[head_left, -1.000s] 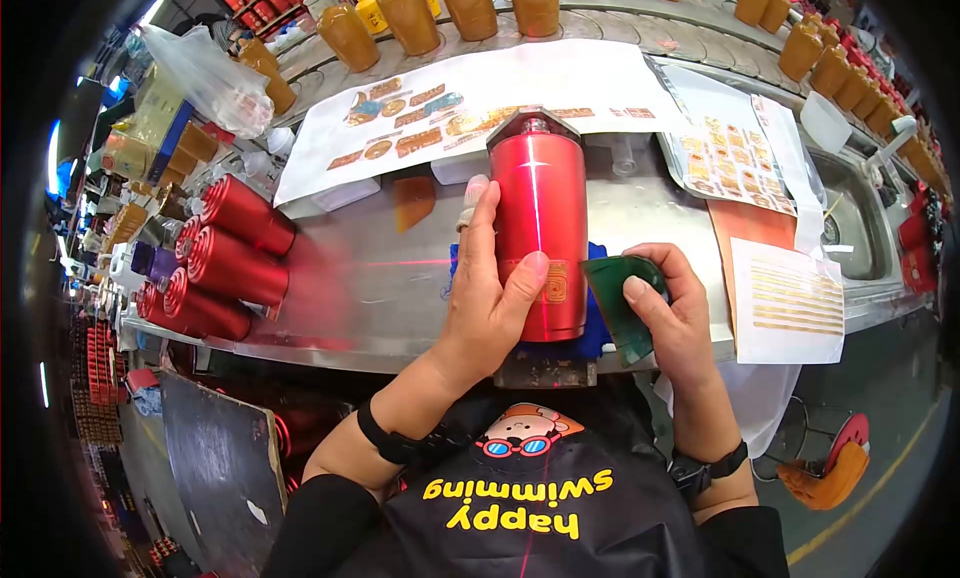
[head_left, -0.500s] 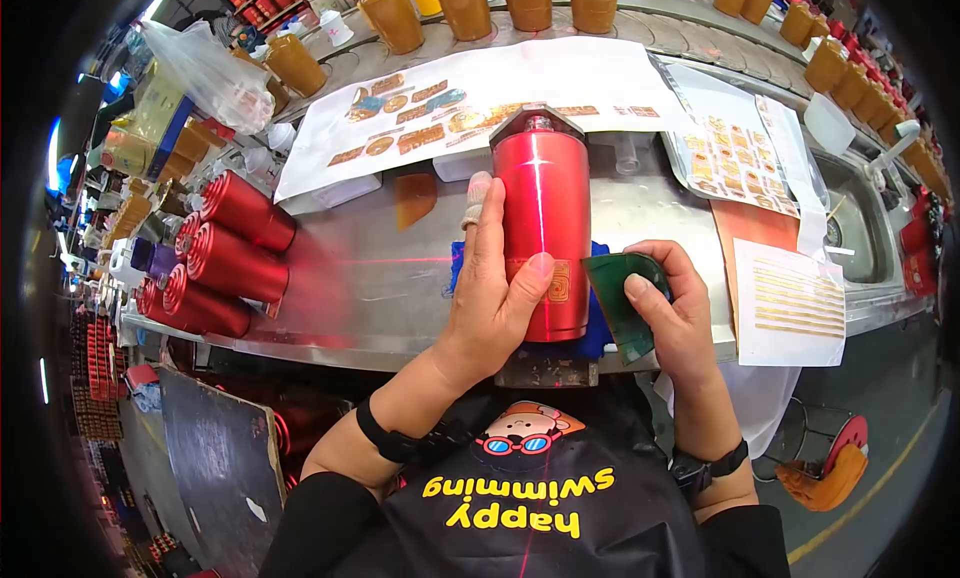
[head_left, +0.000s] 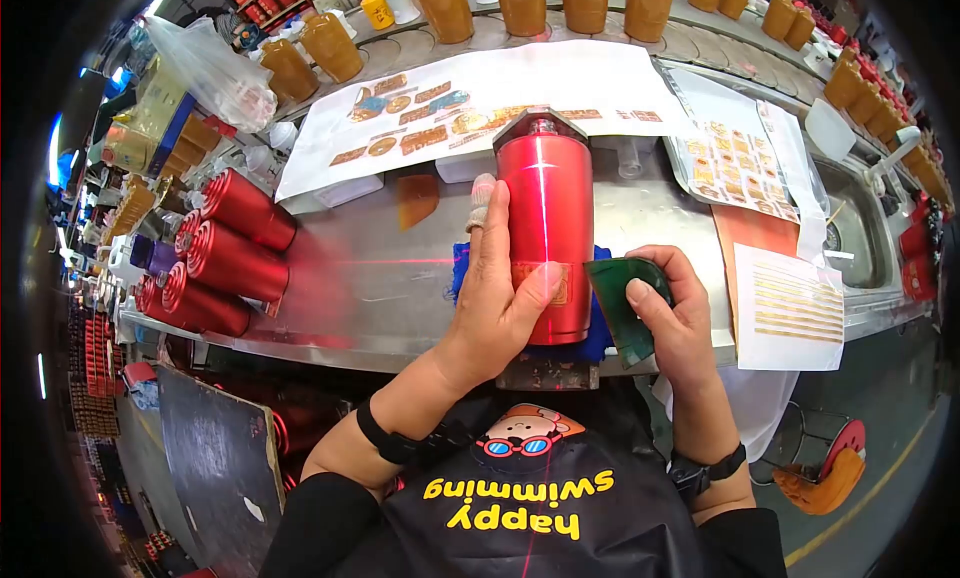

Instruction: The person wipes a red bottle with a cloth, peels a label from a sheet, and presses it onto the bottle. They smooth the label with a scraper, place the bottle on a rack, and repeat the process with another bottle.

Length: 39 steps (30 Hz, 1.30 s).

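Observation:
A shiny red bottle point(head_left: 548, 198) lies along the bench in front of me, with a dark angular collar at its far end. My left hand point(head_left: 490, 298) holds it from the left, fingers along its side and a ribbed cover on one fingertip. The left thumb presses on a small gold patterned decal point(head_left: 560, 284) near the bottle's close end, hiding part of it. Pinched in my right hand point(head_left: 675, 313) is a dark green, translucent flat scraper point(head_left: 622, 303), its edge just right of the bottle. Blue cloth point(head_left: 600, 330) shows beneath the bottle.
Several red bottles point(head_left: 240, 263) lie stacked at left. A large decal sheet point(head_left: 330, 128) spreads behind the work; a tray of small decals point(head_left: 690, 183) and a sheet of gold strips point(head_left: 795, 348) are at right, near a sink point(head_left: 850, 228). Brown bottles point(head_left: 525, 3) line the conveyor at the back.
The brown bottles on the conveyor have shifted to the right. My left thumb has slid slightly right over the decal; the red bottle and scraper have barely moved.

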Motion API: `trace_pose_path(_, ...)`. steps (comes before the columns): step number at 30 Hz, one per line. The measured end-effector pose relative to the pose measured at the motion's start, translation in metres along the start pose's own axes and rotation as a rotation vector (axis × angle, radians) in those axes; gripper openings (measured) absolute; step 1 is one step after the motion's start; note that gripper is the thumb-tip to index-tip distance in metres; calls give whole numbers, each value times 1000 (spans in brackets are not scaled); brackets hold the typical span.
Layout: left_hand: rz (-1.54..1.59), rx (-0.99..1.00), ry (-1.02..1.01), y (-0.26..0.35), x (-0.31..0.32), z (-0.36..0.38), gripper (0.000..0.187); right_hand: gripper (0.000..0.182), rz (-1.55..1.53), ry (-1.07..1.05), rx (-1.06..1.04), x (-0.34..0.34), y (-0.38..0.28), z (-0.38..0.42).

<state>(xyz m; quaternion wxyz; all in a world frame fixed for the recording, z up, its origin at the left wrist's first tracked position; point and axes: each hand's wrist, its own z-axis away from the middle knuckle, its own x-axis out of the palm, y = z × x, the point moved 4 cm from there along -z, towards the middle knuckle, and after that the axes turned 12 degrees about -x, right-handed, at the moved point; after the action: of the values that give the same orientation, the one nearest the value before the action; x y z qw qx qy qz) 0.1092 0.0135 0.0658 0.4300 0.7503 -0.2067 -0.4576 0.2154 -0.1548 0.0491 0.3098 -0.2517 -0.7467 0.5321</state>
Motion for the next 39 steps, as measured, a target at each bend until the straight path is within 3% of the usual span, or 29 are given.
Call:
trace_pose_path(14, -100, -15, 115, 4, 6, 0, 91, 25, 1, -5, -18, 0, 1, 1)
trace_pose_path(17, 270, -83, 33, -1, 5, 0, 92, 25, 12, -8, -15, -1, 0, 1)
trace_pose_path(23, 58, -74, 60, 0, 5, 0, 88, 24, 38, -32, -34, 3, -4, 0)
trace_pose_path(26, 204, -39, 48, -14, 5, 0, 90, 23, 114, -92, -73, 12, -11, -4)
trace_pose_path(29, 420, -123, -2, -20, 5, 8, 94, 24, 330, -199, -150, 20, -17, -16)
trace_pose_path(30, 372, -82, 0, -19, 3, 12, 93, 24, 399, -104, -158, 19, -22, -21)
trace_pose_path(32, 277, 1, 6, -19, -2, 22, 93, 24, 632, 11, -367, 13, -31, -27)
trace_pose_path(33, 221, 20, 13, -21, -3, 26, 93, 25, 624, -47, -463, 19, -40, -23)
trace_pose_path(36, -1, 114, 45, -24, -6, 42, 92, 25, 545, -318, -387, 32, -39, -18)
trace_pose_path(39, -288, 309, 121, -18, -10, 47, 92, 26, 578, 22, -250, 12, -31, -23)
